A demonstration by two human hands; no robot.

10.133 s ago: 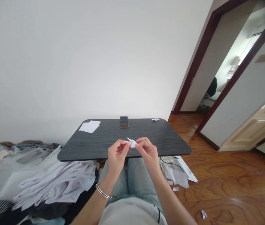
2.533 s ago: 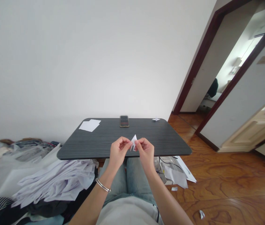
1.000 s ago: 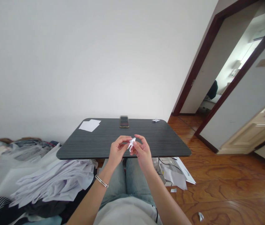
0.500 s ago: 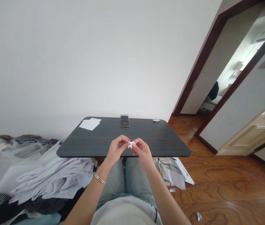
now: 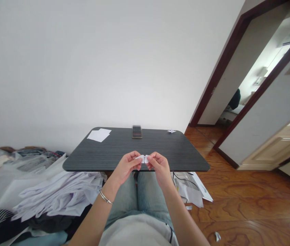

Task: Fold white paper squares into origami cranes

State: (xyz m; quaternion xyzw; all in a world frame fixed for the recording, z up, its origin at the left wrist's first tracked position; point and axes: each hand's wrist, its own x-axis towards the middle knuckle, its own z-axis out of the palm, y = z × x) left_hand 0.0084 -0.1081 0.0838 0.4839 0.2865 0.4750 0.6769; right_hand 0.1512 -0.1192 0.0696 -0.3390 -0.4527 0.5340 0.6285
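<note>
Just over the near edge of the table (image 5: 116, 150), here's the paper (image 5: 146, 158): small, white, folded, and held up in the air by the look of it! The left hand (image 5: 127, 165) has the left end, thumb and fingertips clamped on it; the right hand (image 5: 161, 166) answers on the right end, pinching it just as closely. Only a short stretch of white shows between those grips, with a dark line near the middle.

So how far along are we? At the table's far right corner sits 1 folded figure (image 5: 171, 131), its points spread sideways, and I'd call that piece done. The paper in hand looks well into its folding, I'd judge, but the fingers cover so much that I can't tell how many folds are left, or whether its shape matches the figure's. And at the table's far left, flat sheets (image 5: 98, 135) lie overlapping, no crease visible, apparently unworked!

A phone (image 5: 137, 132) rests by the table's far edge, between sheets and figure. Left of the table, there's a heap of clothes (image 5: 57, 194); below its right end, loose papers (image 5: 193, 194), and beyond those a scrap (image 5: 217, 236) on the floor (image 5: 244, 205).
</note>
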